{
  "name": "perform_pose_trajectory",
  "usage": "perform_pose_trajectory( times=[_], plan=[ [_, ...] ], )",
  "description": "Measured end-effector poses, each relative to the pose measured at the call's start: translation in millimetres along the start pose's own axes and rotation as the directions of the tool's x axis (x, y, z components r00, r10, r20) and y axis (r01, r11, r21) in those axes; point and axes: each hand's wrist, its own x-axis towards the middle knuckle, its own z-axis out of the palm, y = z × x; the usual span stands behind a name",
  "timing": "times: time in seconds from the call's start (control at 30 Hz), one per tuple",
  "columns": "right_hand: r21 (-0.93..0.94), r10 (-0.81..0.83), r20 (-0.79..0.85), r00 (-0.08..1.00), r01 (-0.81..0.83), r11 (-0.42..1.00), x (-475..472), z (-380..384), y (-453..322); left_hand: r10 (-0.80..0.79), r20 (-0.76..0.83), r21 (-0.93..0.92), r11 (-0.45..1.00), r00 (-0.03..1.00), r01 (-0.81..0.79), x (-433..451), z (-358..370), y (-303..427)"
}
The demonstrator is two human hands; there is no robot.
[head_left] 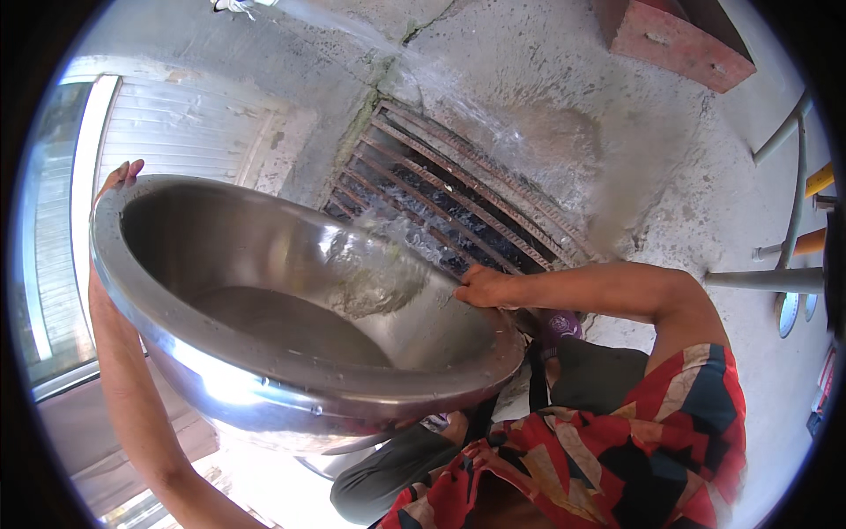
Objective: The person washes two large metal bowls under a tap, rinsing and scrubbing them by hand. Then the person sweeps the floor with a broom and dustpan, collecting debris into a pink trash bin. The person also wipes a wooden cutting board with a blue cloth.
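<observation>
A large stainless steel basin (198,377) is tilted in front of me, its mouth leaning toward the floor drain. Water (377,281) runs over its lower inner wall and pours past the far rim. Beneath that rim, a drain grate of rusty ribbed bars (456,188) has splashing water between its bars. My left hand (122,175) grips the basin's rim at the far left, with some fingers hidden behind it. On the right, my right hand (486,287) holds the rim close to the grate.
Wet, cracked concrete floor (476,79) surrounds the grate. A reddish block-like object (681,43) sits at the upper right. Metal legs (767,278) of some furniture stand at the right. A ribbed white panel (172,132) and a window frame (92,139) are at the left.
</observation>
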Motion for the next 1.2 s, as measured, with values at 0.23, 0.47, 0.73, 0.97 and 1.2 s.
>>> perform_pose_trajectory(
  times=[0.23, 0.47, 0.73, 0.97, 1.2],
  plan=[
    [0.096, -0.094, 0.200, 0.975, 0.076, 0.993, -11.0, 18.3, 4.9, -0.033, -0.036, 0.081, 0.996, 0.999, 0.036, 15.9, 2.9, 14.5],
    [-0.045, -0.066, -0.086, 0.994, 0.062, 0.997, -11.6, -59.4, 1.4, 0.179, -0.111, 0.296, 0.945, 0.978, -0.139, 3.8, -56.1, -22.6],
    [-0.315, -0.362, -0.735, 0.573, 0.184, 0.931, -69.2, -167.0, 6.8, -0.269, 0.054, -0.145, 0.951, 0.962, 0.274, -34.7, -57.9, -183.5],
    [-0.509, -0.511, -0.859, 0.000, 0.095, 0.856, -83.0, -233.9, 61.9, -0.093, -0.105, -0.325, 0.944, 0.990, 0.054, -52.7, 111.5, -343.7],
    [-0.588, -0.588, -0.809, 0.021, -0.063, 0.807, -77.9, -277.2, 80.1, -0.266, -0.153, -0.386, 0.903, 0.952, 0.190, -102.1, 179.3, -379.0]
  ],
)
